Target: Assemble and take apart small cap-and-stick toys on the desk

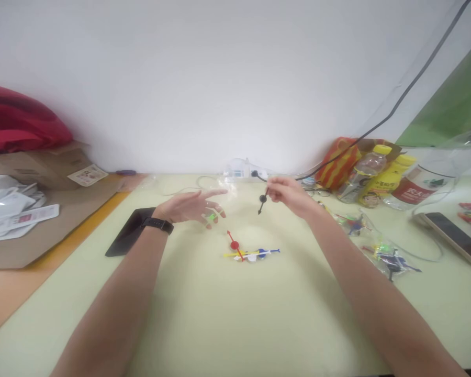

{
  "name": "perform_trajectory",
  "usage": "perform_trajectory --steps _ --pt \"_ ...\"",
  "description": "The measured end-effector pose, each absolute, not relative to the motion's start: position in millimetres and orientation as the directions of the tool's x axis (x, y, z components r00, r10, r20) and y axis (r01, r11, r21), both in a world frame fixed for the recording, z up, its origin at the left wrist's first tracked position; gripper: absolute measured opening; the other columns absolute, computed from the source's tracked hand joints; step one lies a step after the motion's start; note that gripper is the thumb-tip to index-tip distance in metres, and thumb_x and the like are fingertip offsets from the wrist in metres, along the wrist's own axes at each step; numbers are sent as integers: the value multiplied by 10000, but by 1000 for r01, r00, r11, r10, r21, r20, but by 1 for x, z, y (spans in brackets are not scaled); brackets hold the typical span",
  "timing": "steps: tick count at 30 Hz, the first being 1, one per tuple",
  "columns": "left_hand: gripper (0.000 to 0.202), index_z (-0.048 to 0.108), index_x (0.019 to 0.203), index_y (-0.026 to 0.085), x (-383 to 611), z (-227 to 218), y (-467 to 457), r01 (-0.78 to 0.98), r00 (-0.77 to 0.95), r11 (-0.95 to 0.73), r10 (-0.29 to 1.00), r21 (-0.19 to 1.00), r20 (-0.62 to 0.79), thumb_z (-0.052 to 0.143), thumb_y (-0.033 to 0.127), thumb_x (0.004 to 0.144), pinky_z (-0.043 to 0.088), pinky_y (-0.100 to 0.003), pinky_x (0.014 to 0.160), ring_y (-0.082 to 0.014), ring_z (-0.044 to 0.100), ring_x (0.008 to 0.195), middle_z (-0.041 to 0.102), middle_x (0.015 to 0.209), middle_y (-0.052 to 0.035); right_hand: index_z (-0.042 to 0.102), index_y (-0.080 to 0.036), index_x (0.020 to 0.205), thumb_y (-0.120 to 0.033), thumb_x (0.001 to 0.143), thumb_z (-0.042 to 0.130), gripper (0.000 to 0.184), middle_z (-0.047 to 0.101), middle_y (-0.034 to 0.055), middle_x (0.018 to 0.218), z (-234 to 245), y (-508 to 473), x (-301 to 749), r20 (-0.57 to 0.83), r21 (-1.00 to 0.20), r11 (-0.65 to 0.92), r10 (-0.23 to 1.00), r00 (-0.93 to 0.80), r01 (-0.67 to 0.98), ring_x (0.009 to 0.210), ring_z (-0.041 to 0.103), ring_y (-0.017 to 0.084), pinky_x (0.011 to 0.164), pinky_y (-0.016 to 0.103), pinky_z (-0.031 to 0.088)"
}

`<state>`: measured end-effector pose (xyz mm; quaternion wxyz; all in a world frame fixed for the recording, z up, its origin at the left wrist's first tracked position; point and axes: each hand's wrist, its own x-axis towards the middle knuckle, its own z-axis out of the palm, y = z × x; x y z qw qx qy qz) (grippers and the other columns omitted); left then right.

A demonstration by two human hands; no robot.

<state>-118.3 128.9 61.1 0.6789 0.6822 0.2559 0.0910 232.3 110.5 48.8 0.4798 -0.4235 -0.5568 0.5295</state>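
My right hand (284, 193) pinches one end of a black arrow-shaped spinner (262, 199) with a round middle. It holds the spinner above the table, arrow tip slanting downward. To its left, my left hand (192, 207) is open with the fingers spread. A small bright green piece (211, 217) shows among its lower fingers; whether they touch it I cannot tell. Below and between the hands, a red arrow spinner (234, 245) lies across a yellow one (231, 255), with a white one (251, 257) and a blue one (262, 253) beside it.
Clear bags of coloured spinners (392, 259) lie at right, near a phone (455, 238) and several bottles (384, 180). A dark flat device (127, 233) lies behind my left wrist. A power strip (241, 170) and cable stand by the wall. White packets (15, 209) lie on cardboard at left.
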Motion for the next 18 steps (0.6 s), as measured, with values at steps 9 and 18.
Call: perform_trajectory --steps 9,18 --pt "890 205 1661 281 -105 73 122 301 832 9 487 954 -267 586 541 900 496 -457 986 -371 553 1299 598 1411 -167 650 -211 852 -432 758 828 299 675 10 736 85 102 257 349 -929 352 936 43 -118 567 558 106 544 246 469" --pt "840 250 1650 302 -82 81 117 345 834 -27 466 938 -294 601 472 906 488 -445 998 -361 551 1307 615 1397 -144 665 -189 806 -219 706 689 107 678 21 693 95 86 245 304 -952 305 936 -175 -22 524 539 109 516 260 429"
